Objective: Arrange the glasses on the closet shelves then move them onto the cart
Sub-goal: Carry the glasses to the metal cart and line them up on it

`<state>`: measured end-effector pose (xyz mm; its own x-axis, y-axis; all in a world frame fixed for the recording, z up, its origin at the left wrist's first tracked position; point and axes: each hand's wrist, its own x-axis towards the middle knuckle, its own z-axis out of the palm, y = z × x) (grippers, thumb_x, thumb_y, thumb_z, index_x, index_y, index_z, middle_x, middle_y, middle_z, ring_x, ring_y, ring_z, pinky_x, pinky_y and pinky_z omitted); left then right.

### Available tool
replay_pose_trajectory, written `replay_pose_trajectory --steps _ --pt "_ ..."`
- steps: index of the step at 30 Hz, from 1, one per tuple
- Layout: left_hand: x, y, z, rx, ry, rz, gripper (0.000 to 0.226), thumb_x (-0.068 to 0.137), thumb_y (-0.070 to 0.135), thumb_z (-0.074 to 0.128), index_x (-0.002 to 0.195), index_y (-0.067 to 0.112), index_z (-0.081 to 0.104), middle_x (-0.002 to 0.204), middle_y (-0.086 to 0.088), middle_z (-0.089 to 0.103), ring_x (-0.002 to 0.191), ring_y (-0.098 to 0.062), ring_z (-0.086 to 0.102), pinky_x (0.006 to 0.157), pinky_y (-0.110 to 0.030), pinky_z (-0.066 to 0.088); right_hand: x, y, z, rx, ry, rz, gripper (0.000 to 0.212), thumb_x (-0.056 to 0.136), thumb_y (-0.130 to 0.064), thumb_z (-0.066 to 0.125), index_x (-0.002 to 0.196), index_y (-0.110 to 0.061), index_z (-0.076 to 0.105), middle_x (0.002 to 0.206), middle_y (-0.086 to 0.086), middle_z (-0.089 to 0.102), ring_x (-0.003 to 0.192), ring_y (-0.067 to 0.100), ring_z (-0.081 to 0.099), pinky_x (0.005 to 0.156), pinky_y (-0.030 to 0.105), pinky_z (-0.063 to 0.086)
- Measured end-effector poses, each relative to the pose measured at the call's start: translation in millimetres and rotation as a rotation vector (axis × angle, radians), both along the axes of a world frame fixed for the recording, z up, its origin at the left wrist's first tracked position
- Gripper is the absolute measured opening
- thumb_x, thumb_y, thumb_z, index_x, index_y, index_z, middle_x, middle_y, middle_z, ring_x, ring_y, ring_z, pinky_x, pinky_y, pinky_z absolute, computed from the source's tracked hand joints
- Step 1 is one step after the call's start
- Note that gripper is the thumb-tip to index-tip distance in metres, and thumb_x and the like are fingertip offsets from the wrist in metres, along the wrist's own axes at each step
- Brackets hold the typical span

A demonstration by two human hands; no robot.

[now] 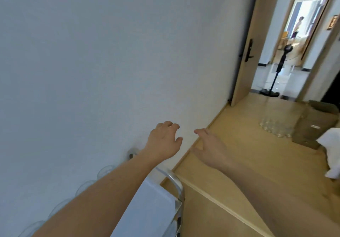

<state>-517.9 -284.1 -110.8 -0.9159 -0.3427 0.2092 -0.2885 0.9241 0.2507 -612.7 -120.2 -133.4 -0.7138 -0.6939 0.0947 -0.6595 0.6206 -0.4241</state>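
Both hands are held out empty ahead: left hand [164, 141] with fingers loosely curled, right hand [211, 147] with fingers relaxed and spread, presumably between carries. A row of glasses [88, 186] is seen on the cart [176, 183] along the wall. More glasses [276, 128] are left standing on the floor [239, 119] beside a cardboard box [316, 122], well apart.

no readable text, no labels, no brands, no numbers or signs anywhere

Two bare forearms, left hand [164, 141] and right hand [211, 147] seemingly ringless, sleeveless.
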Motion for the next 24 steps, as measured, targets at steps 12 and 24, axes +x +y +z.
replay_pose_trajectory --steps 12,24 --pt "-149 84 0 -0.010 -0.015 -0.414 0.051 0.100 0.042 0.051 0.145 0.020 0.048 0.146 -0.006 0.049 0.132 -0.027 0.045 0.105 -0.042 0.043 -80 112 3 -0.048 0.004 -0.477 0.065 0.095 -0.040 0.064 0.151 -0.021 0.039 0.151 0.003 0.043 0.136 0.023 0.043 0.106 0.031 0.036" --pt "-330 231 16 -0.059 0.031 -0.595 0.051 0.100 0.044 0.053 0.145 0.021 0.049 0.143 -0.005 0.053 0.132 -0.025 0.046 0.107 -0.041 0.041 -231 263 4 -0.054 0.015 -0.652 0.066 0.093 -0.046 0.063 0.151 -0.024 0.038 0.152 0.001 0.043 0.136 0.024 0.044 0.108 0.039 0.043"
